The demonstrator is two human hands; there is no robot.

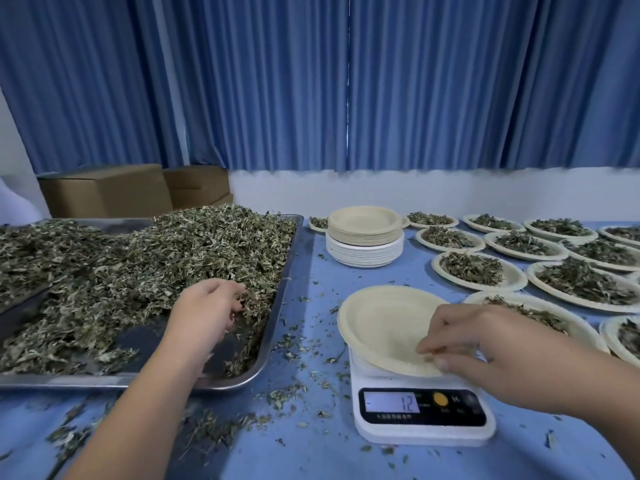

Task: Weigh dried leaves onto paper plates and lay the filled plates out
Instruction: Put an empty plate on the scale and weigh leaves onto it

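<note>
An empty paper plate (377,323) sits on a white digital scale (422,410) whose display reads 12. My right hand (478,344) pinches the plate's near right rim between thumb and fingers. My left hand (207,310) reaches into the pile of dried leaves (145,265) on a large metal tray (277,323) at the left, its fingers curled into the leaves near the tray's right side. Several filled paper plates (474,270) lie in rows at the right.
A stack of unused paper plates (365,237) stands behind the scale. Loose leaf bits are scattered over the blue tabletop (311,445). Cardboard boxes (107,192) sit behind the tray, below blue curtains.
</note>
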